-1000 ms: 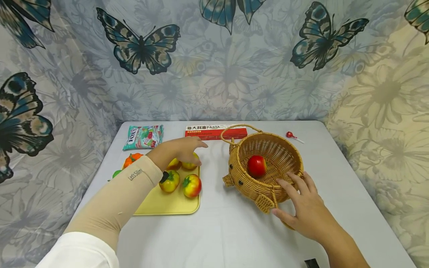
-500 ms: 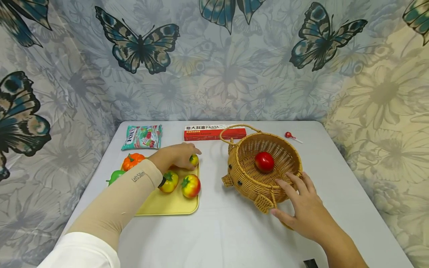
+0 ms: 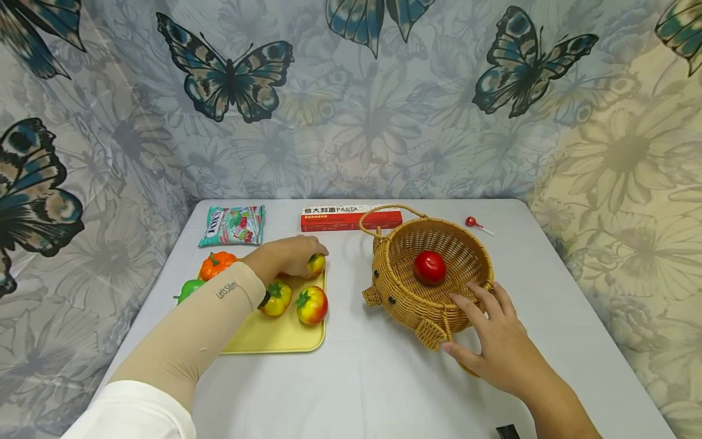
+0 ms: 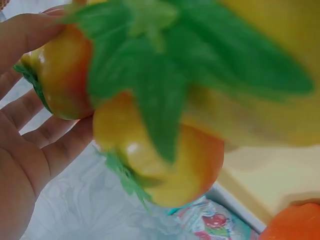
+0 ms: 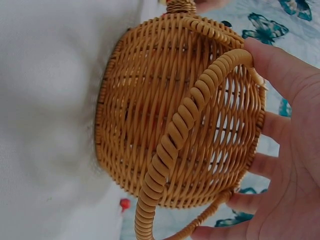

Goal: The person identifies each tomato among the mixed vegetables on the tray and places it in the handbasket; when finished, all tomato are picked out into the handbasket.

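My left hand (image 3: 293,255) reaches over the yellow tray (image 3: 274,341) and grips a yellow-red, tomato-like fruit (image 3: 316,264) at its back right corner. In the left wrist view, thumb and fingers lie around that fruit (image 4: 65,70); another one with green leaves fills much of the view. Two similar fruits, one yellow (image 3: 276,297) and one redder (image 3: 312,305), sit nearer me. My right hand (image 3: 501,347) holds the near right rim of a wicker basket (image 3: 411,308), with the thumb against its handle (image 5: 175,132). A red round fruit (image 3: 430,267) lies inside the basket.
An orange pumpkin (image 3: 217,265) and a green vegetable or fruit (image 3: 189,289) lie by the tray's left side, partly behind my sleeve. At the back are a snack bag (image 3: 233,225), a pasta box (image 3: 351,218) and a red lollipop (image 3: 471,221).
My left hand has come down onto the fruit at the tray's back right and closed around it. The red fruit in the basket has rolled slightly. My right hand stays on the rim.
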{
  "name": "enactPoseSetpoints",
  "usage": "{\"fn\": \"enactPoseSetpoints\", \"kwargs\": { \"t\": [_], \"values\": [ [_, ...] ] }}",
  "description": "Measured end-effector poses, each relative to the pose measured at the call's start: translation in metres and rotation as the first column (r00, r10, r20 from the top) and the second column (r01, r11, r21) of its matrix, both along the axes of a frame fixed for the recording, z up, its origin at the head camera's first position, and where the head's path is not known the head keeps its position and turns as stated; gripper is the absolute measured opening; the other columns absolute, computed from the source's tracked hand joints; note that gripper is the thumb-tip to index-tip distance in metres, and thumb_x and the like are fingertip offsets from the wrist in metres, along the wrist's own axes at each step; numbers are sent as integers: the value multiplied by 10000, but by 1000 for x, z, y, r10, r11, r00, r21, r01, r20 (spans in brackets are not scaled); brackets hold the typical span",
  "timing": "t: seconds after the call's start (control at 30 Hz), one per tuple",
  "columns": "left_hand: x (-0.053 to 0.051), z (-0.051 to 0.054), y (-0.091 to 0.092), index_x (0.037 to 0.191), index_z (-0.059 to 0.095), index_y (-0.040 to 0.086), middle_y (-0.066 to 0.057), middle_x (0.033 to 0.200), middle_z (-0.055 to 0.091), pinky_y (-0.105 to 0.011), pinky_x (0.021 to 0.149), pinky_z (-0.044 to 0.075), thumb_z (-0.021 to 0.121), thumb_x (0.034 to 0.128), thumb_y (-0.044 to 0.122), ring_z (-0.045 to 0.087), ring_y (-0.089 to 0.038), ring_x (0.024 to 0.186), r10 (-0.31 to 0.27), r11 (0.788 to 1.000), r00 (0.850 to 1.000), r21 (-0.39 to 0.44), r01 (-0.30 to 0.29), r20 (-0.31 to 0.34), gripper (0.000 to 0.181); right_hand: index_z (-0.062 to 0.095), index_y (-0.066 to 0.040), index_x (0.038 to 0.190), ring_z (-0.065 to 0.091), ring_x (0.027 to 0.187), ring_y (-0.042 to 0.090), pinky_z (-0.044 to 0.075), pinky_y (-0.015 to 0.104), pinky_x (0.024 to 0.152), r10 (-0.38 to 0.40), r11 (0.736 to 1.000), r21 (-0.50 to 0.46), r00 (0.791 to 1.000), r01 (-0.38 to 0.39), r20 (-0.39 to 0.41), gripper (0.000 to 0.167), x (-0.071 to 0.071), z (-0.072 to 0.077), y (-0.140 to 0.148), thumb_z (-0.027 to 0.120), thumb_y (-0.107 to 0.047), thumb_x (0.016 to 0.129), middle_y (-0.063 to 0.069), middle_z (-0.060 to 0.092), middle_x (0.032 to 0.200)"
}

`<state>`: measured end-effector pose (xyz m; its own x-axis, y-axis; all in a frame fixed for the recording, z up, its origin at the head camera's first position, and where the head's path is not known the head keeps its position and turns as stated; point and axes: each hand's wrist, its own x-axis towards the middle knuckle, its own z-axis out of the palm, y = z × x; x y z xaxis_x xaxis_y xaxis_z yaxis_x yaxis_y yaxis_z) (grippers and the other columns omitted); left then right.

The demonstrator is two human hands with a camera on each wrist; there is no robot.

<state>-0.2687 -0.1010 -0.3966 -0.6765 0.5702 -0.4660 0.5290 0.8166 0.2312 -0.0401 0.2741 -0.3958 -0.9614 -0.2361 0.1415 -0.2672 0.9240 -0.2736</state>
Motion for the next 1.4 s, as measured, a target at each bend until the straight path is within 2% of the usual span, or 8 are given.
{"fn": "enactPoseSetpoints", "kwargs": {
  "t": [0.13,0.3,0.63,0.83,1.0,1.17,1.4],
  "values": [
    [1,7,3,1505,528,205,-39,1466,538,-470,1191,372,727,935,161,508,-251,1316,-8,1000,1000,22,9,-19,605,463,-184,1503,170,1447,608,359,865,882,-3,1000,-2,1000,3,-2,821,0,0,0,787,-551,845,181,334,1575],
    [1,21,10,1501,529,193,-38,1484,530,-461,1196,367,736,935,173,485,-256,1370,-59,997,997,42,61,-55,603,461,-194,1503,169,1447,610,363,864,880,-2,1000,-3,1000,2,-4,818,0,0,0,790,-547,843,180,336,1574],
    [6,49,28,1500,524,182,-47,1449,543,-428,1161,408,740,933,169,496,-249,1332,-158,983,979,75,168,-126,607,468,-190,1491,178,1441,611,377,855,877,5,1000,5,1000,-5,-19,814,0,0,0,792,-552,838,197,348,1561],
    [6,63,39,1493,529,171,-46,1424,557,-409,1150,411,732,942,193,502,-246,1311,-205,970,962,89,224,-182,588,468,-192,1489,171,1443,614,368,859,881,4,1000,3,1000,-4,-15,810,0,-1,0,789,-554,840,200,342,1564],
    [8,78,51,1506,517,182,-48,1396,563,-409,1112,437,731,943,195,507,-254,1269,-217,967,958,92,237,-187,603,466,-194,1490,160,1451,605,358,853,908,1,1000,3,1000,-1,-5,813,-1,-1,0,782,-568,841,197,339,1568],
    [10,92,61,1508,512,198,-46,1370,558,-379,1028,471,715,950,212,510,-236,1200,-249,956,946,105,275,-205,595,468,-193,1487,162,1451,601,359,851,910,0,1000,4,1000,1,-5,814,-1,-2,1,782,-574,839,191,340,1567],
    [13,110,76,1522,497,232,-23,1385,544,-342,1008,462,689,965,224,493,-195,1204,-275,942,935,131,309,-224,590,463,-204,1494,151,1461,591,353,856,911,-8,1000,6,1000,8,7,816,-1,-1,1,771,-586,843,184,332,1577]
  ]
}}
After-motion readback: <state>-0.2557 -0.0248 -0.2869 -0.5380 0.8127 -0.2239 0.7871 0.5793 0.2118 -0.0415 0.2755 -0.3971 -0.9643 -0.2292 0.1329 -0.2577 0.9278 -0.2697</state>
